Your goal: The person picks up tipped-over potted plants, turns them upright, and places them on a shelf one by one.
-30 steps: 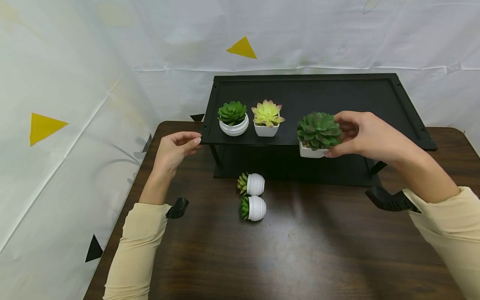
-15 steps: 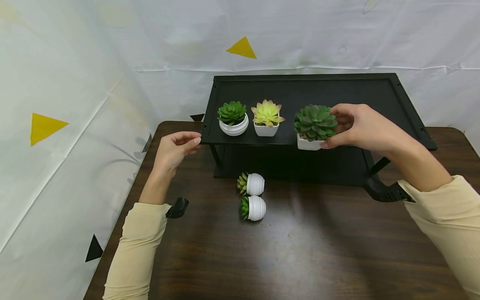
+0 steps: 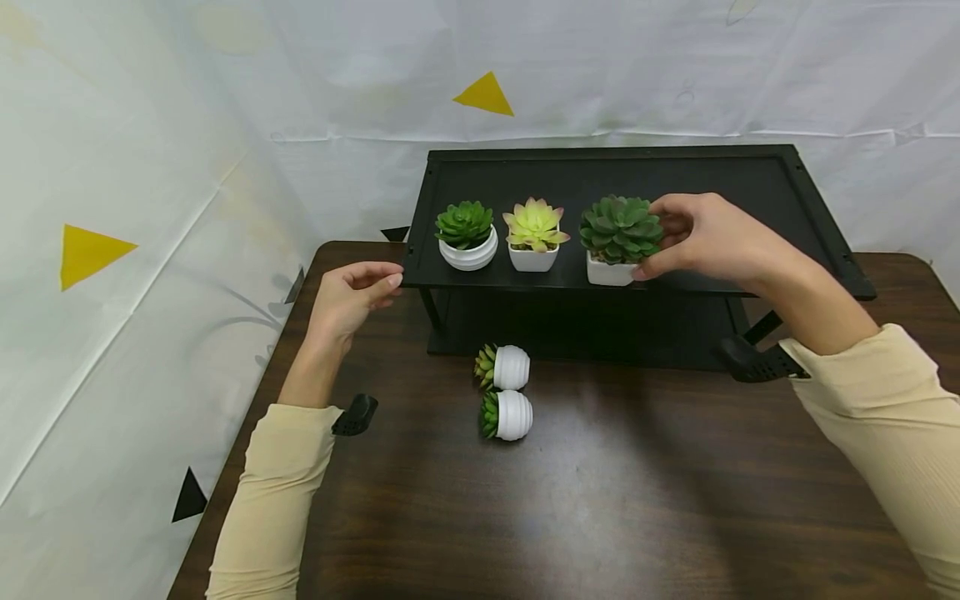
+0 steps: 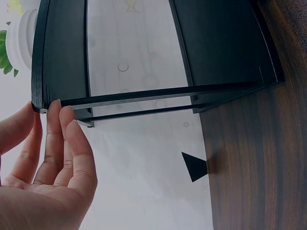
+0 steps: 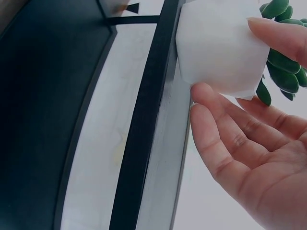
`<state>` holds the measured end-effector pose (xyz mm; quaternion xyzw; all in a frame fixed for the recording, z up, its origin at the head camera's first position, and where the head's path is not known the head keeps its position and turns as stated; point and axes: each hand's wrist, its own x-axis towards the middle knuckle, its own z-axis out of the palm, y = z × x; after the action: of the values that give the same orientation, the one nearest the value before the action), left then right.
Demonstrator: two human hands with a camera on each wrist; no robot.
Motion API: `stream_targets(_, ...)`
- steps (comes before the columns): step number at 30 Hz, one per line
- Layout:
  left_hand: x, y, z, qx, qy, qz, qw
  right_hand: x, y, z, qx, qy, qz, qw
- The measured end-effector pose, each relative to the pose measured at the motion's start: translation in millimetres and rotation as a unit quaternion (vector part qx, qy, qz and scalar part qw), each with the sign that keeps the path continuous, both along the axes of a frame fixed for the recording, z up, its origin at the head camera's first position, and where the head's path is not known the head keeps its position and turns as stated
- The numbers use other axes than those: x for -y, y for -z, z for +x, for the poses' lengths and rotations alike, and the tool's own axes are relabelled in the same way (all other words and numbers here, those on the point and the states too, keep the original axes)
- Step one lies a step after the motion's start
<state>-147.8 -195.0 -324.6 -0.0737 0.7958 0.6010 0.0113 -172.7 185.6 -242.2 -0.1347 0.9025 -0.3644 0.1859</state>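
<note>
The right hand (image 3: 697, 237) clamps a dark green succulent (image 3: 619, 229) in a square white pot, thumb on one wall and fingers on the other, reaching in from 3 o'clock. That plant stands upright at the front edge of the black shelf's top (image 3: 712, 183); whether its base bears fully on the surface, I cannot tell. At 9 o'clock from it, apart, sits a yellow-green succulent (image 3: 534, 233) in a square white pot, and farther along at 9 o'clock a small green succulent (image 3: 467, 236) in a round white pot, both upright. The left hand (image 3: 351, 300) pinches the shelf's 8 o'clock corner, thumb and fingertips closed on the rim. Between 7 and 8 o'clock from the held plant, on the brown table (image 3: 600, 508), two potted succulents (image 3: 513, 416) lie on their sides just beside each other, leaves toward 9 o'clock.
</note>
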Motion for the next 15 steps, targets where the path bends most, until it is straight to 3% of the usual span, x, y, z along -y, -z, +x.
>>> stream_targets(15,0,0.7,-0.4,-0.002,0.003,0.000,1.0000,6,0.3,-11.0,0.000,0.004,-0.030,1.000)
